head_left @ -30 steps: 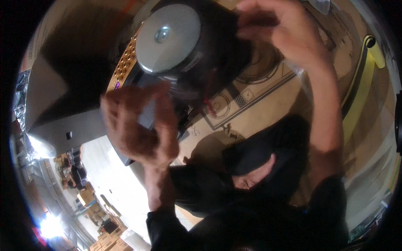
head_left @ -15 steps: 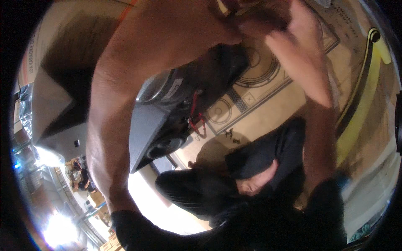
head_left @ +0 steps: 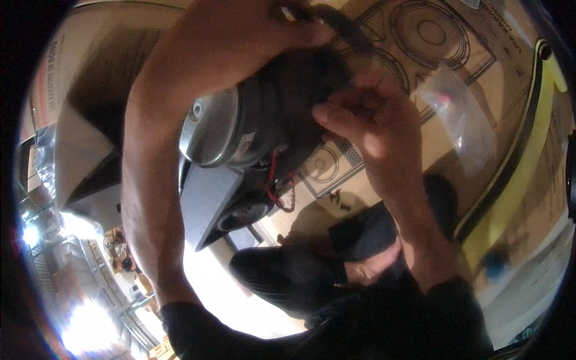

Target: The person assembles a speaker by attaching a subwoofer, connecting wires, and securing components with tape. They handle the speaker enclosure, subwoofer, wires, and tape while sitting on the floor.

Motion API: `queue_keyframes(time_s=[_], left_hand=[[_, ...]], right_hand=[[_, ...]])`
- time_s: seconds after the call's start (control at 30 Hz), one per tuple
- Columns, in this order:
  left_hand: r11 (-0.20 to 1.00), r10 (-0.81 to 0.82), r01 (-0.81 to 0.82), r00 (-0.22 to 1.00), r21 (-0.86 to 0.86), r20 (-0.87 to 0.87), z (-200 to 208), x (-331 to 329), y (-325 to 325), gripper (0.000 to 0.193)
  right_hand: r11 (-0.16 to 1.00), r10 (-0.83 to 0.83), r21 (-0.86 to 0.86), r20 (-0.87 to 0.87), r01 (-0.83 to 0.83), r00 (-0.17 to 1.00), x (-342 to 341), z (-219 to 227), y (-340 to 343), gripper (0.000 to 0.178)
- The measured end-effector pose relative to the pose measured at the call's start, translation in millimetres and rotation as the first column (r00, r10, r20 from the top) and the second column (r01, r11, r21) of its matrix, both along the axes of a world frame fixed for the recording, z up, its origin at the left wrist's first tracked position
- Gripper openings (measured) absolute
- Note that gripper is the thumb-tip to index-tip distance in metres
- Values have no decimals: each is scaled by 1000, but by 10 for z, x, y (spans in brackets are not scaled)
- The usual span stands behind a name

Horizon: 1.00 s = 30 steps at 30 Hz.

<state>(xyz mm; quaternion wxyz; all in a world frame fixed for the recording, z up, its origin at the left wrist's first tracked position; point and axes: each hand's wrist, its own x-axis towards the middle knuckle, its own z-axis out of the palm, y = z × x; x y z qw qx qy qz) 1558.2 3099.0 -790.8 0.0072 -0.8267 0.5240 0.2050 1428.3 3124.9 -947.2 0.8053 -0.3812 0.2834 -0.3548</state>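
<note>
A person in dark trousers [head_left: 282, 277] sits with a bare foot [head_left: 375, 264] tucked in the lap, both forearms raised over a loudspeaker part. The right hand [head_left: 381, 123] is half closed, its fingers curled in toward the thumb beside the dark middle of the assembly; whether anything is pinched there cannot be told. The left forearm arches up and across, and the left hand [head_left: 297, 30] reaches over the far side of the assembly, blurred and shadowed at the top; how far it is open, and what it may grip, cannot be told. Between and below the arms is a loudspeaker driver [head_left: 210, 129], tipped on its side, its round silver back partly hidden by the left forearm. Red wires [head_left: 273, 186] loop down beside it, above a grey panel [head_left: 207, 195] with a smaller round driver [head_left: 246, 215] at its edge. Beneath lies cardboard [head_left: 414, 90] printed with speaker outlines, scattered near the knee with small dark bits [head_left: 338, 200] too small to identify. A clear plastic bag [head_left: 465, 129] lies to the right of the right hand, and farther right curves a yellow-and-black strip [head_left: 516, 162]. Beyond, at lower left, a bright light [head_left: 90, 327] glares in a blurred room.
</note>
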Motion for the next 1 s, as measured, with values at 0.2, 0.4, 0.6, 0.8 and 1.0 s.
queue_keyframes(time_s=[0.2, 0.4, 0.6, 0.8, 1.0], left_hand=[[979, -202, 202, 979, -12, -36, -58, 374, -37, 31], [986, -162, 157, 981, -47, -107, -147, 581, -70, 29], [986, -156, 151, 986, -74, -59, -229, 720, -5, 40], [981, -183, 183, 983, -66, 6, -254, 870, 13, 40], [987, -140, 132, 986, -93, -93, -264, 966, 34, 38]], right_hand=[[999, 30, 29, -77, -27, 997, -16, 118, -63, 45], [999, 44, -23, -122, -47, 992, 8, 118, -104, 31], [998, 27, -55, -156, -36, 987, 53, 97, -123, 30], [999, 53, 8, -223, -52, 973, 65, 192, -159, 29], [1000, -5, -11, -212, 3, 977, 178, 139, -161, 23]])
